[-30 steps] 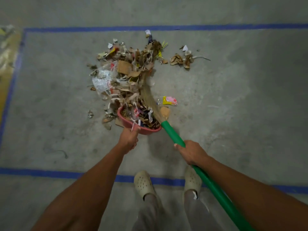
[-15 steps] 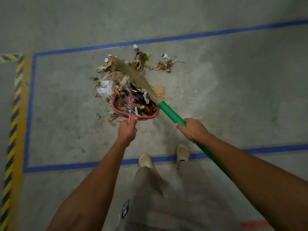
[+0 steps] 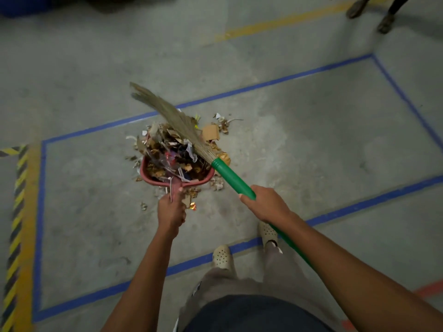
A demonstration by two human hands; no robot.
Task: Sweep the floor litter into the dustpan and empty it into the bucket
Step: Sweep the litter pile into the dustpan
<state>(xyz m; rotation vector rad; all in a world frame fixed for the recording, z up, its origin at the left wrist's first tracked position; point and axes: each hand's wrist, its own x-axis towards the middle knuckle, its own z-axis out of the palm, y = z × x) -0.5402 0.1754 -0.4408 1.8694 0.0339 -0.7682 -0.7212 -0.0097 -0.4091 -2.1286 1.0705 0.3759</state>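
Over the dustpan (image 3: 153, 179), heaped litter (image 3: 172, 154), broom (image 3: 230, 176) bristles lifted.
Left grip (image 3: 171, 212) curled round dustpan handle, right grip (image 3: 266, 204) wrapped on broom; scraps (image 3: 211, 133) left beyond and beside dustpan; emptying pending, bucket unseen.

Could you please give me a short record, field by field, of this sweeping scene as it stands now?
left hand: grips the dustpan handle
right hand: grips the broom by its green handle
dustpan: red, heaped with litter
bristles: lying across the heap, tips past its far side
floor: cardboard piece and scraps beside the pan
bucket: not identifiable in view
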